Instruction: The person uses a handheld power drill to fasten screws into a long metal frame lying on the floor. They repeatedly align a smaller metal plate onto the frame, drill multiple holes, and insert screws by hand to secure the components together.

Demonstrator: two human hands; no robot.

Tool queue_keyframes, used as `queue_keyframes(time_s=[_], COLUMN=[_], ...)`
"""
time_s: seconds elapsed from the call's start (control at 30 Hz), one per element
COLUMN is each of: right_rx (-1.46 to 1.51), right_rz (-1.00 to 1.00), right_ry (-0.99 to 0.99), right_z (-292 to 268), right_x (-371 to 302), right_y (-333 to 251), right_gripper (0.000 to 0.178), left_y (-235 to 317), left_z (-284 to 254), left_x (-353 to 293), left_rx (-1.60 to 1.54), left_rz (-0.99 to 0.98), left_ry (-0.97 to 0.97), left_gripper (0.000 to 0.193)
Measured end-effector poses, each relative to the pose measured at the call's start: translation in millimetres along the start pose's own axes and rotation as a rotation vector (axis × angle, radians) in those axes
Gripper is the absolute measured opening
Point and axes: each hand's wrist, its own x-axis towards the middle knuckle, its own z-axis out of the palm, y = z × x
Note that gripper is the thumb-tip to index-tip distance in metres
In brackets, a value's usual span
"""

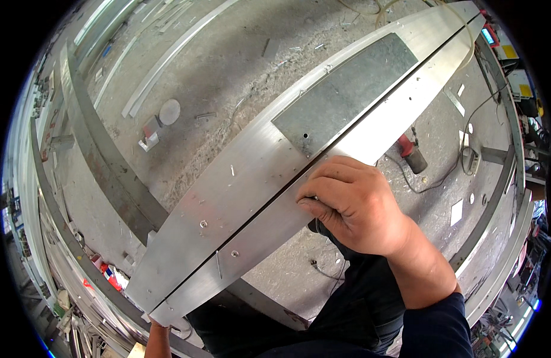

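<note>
Two long brushed-metal strips [192, 262] lie side by side with a dark narrow gap between them, running from lower left to upper right. Over the near strip, my right hand [356, 203] is closed, thumb pressed to curled fingers; anything pinched there is too small to make out. My left hand [158, 329] is at the strips' lower left end, its fingers hidden by the metal. A dark grey rectangular plate [347, 92] with a small hole rests on the far strip. Small ring-shaped pieces [235, 254] and a thin metal pin [218, 265] lie on the strips.
Steel frame beams [102, 149] stand at the left, with another rail [490, 209] at the right. A red and black power tool [412, 154] sits on the floor beside a black cable [433, 188]. Offcuts and a pale disc [170, 111] litter the concrete.
</note>
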Motion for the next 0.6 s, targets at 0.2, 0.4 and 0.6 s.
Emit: queue_keyframes(time_s=[0.2, 0.4, 0.6], right_rx=[0.002, -0.018, 0.099], right_rz=[-0.006, -0.042, -0.021], right_ry=[-0.003, 0.005, 0.093], right_z=[3, 0, -7], right_x=[2, 1, -3], right_y=[0, -2, 3], right_gripper=[0.016, 0.015, 0.015], left_y=[-4, -5, -12], left_z=[-2, 6, 27], left_x=[1, 17, 40], left_rx=[0.003, 0.010, 0.039], left_rz=[-0.004, 0.003, -0.019], left_ry=[0.009, -0.001, 0.010], left_gripper=[0.057, 0.057, 0.057])
